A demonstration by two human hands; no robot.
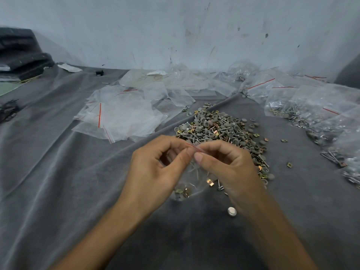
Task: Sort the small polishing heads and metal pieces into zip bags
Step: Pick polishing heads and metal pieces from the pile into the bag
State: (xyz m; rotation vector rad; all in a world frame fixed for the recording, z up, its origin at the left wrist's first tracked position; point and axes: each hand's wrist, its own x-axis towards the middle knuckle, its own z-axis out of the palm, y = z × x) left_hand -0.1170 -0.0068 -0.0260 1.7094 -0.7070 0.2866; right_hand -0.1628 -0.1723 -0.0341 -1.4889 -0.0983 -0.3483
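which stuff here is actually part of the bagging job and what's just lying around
Job in hand:
- zip bag, pinched at its red strip by the left hand and right hand
- pile of parts
- empty bags
- filled bags

Lying about:
- dark folded stack
- small black block
- white scrap

A clear zip bag hangs upright at centre frame, few pieces inside; grey polishing heads and metal pieces heaped just above.
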